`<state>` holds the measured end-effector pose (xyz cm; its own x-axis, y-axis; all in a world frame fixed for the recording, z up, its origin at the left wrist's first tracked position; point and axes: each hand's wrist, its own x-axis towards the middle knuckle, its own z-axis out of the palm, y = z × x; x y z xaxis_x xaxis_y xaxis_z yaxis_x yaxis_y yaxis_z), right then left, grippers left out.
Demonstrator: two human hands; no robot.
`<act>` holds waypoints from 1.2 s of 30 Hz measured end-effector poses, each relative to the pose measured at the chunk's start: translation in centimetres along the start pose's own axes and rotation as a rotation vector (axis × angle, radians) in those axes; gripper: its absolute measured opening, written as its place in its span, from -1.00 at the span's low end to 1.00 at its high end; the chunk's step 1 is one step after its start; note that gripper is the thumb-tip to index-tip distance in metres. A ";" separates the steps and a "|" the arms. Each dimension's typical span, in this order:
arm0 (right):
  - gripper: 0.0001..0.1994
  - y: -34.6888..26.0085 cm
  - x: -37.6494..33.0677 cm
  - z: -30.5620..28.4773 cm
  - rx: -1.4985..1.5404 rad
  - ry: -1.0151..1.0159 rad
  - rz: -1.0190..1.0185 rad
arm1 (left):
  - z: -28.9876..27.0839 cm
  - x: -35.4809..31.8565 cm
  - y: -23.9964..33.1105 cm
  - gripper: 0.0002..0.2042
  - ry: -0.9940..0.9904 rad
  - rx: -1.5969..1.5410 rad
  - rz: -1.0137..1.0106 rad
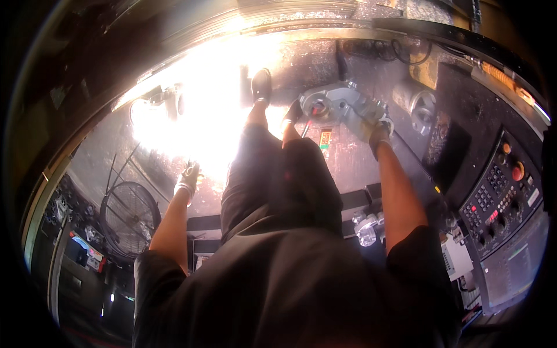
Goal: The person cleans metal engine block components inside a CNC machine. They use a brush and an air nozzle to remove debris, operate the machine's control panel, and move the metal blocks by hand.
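Observation:
My right hand (377, 132), in a light work glove, is closed on the right end of a grey metal casting (332, 100). This casting is long and irregular, with a round bore near its left end, and sits out ahead of my right leg. My left hand (187, 177), also gloved, hangs low to the left of my legs. Its fingers point away from me and look loosely stretched out, with nothing visible in them. Strong glare beside it washes out part of the fingertips.
A control panel (499, 185) with keys, knobs and a red button stands at the right. Nearby is a cylindrical metal part (422, 110). A shiny metal piece (365, 229) lies by my right side. At the left stands a round black wire-spoked thing (129, 217). Bright glare covers the upper left.

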<state>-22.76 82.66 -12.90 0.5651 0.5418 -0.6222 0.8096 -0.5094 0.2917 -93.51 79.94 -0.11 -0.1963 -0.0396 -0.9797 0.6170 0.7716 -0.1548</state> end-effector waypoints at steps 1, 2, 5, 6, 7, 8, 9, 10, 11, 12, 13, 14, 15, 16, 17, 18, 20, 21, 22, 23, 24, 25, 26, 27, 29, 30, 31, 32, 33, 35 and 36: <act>-0.40 -0.4 0.4 -2.5 0.171 -0.118 0.007 | 0.8 2.6 -3.2 -0.43 0.067 0.172 0.080; -0.39 -0.8 1.1 -5.1 0.339 -0.228 0.017 | 1.5 3.0 -3.0 -0.45 0.094 0.260 0.169; -0.56 -1.9 1.0 -9.2 0.594 -0.285 0.036 | 1.6 2.5 -1.9 -0.55 0.182 0.597 0.355; -0.64 -2.3 1.2 -9.4 0.640 -0.250 0.043 | 1.4 -0.2 1.5 -0.59 0.184 0.224 0.267; -0.65 -2.7 1.3 -9.1 0.715 -0.229 0.026 | 0.8 -2.7 4.1 -0.63 0.181 -0.144 0.169; -0.65 -3.3 1.3 -8.7 0.787 -0.212 0.008 | 0.1 -4.2 5.1 -0.60 0.182 -0.220 0.151; -0.64 -3.5 1.2 -8.3 0.855 -0.190 -0.004 | -0.2 -5.4 5.8 -0.57 0.176 -0.294 0.134; -0.64 -3.7 1.1 -7.7 0.923 -0.168 -0.014 | -0.3 -5.9 6.2 -0.54 0.170 -0.366 0.117; -0.64 -3.7 1.2 -7.6 0.984 -0.138 -0.024 | -0.1 -6.0 5.9 -0.53 0.175 -0.386 0.103; -0.64 -3.6 1.3 -8.0 1.044 -0.102 -0.031 | -0.2 -6.1 5.1 -0.53 0.176 -0.405 0.093; -0.64 -4.0 1.5 -8.1 0.958 -0.130 0.073 | -0.4 -6.0 4.1 -0.52 0.178 -0.425 0.083; -0.64 -5.4 1.2 -8.9 0.872 -0.159 0.175 | -0.4 -5.5 2.6 -0.48 0.191 -0.394 0.090; -0.64 -5.6 1.9 -8.3 0.837 -0.172 0.195 | -0.2 -5.5 2.2 -0.48 0.195 -0.376 0.067; -0.64 -5.2 2.5 -7.9 0.798 -0.183 0.222 | 0.0 -5.4 1.9 -0.47 0.201 -0.362 0.042; -0.64 -4.2 4.0 -5.1 0.815 -0.174 0.170 | -0.3 -5.5 2.0 -0.46 0.214 -0.345 0.022; -0.64 -3.7 5.4 -3.5 0.833 -0.168 0.109 | -0.3 -6.1 2.8 -0.48 0.223 -0.324 0.037; -0.64 -4.0 7.2 -3.6 0.974 -0.324 0.143 | 0.0 -7.3 3.7 -0.49 0.226 -0.336 0.070; -0.64 -3.2 8.6 -2.9 1.041 -0.401 0.168 | 0.1 -7.8 4.1 -0.49 0.222 -0.337 0.089; -0.68 -2.7 9.5 -1.9 1.027 -0.344 0.168 | 0.1 -8.4 4.3 -0.50 0.225 -0.338 0.087; -0.65 -2.9 10.1 -1.6 1.060 -0.379 0.163 | 0.3 -9.0 4.4 -0.51 0.230 -0.342 0.081; -0.59 -3.1 10.6 -1.3 1.093 -0.414 0.160 | 0.5 -9.3 4.2 -0.51 0.234 -0.344 0.075; -0.59 -3.5 11.0 -0.7 1.127 -0.420 0.148 | 0.7 -8.7 3.3 -0.52 0.247 -0.344 0.074; -0.58 -4.1 10.8 -0.4 1.160 -0.433 0.138 | 1.0 -7.9 1.5 -0.52 0.257 -0.340 0.067; -0.62 -5.6 10.4 -1.4 1.193 -0.416 0.111 | 1.5 -7.5 0.3 -0.52 0.270 -0.342 0.061; -0.68 -7.5 10.5 -2.5 1.173 -0.350 0.047 | 2.1 -8.2 0.0 -0.53 0.270 -0.375 0.035; -0.69 -7.8 11.2 -1.8 1.117 -0.303 0.012 | 2.2 -8.3 -0.1 -0.53 0.269 -0.389 0.027; -0.70 -6.3 13.4 1.3 0.971 -0.230 -0.028 | 1.7 -8.0 0.0 -0.53 0.259 -0.369 0.039; -0.71 -6.9 13.8 1.7 0.937 -0.217 -0.041 | 1.9 -7.9 -0.5 -0.54 0.260 -0.365 0.036; -0.71 -7.3 14.1 1.8 0.902 -0.201 -0.051 | 2.0 -7.8 -1.2 -0.54 0.260 -0.360 0.034; -0.69 -10.5 12.8 -2.3 0.940 -0.248 -0.037 | 3.2 -7.0 -4.0 -0.56 0.264 -0.398 0.030; -0.66 -10.1 14.3 -0.5 0.851 -0.259 -0.052 | 3.3 -6.7 -4.2 -0.57 0.258 -0.403 0.039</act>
<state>-22.78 95.84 -24.41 0.3937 0.4620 -0.7947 0.3824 -0.8685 -0.3155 -92.29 74.87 6.73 -0.3932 0.1135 -0.9124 0.2926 0.9562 -0.0072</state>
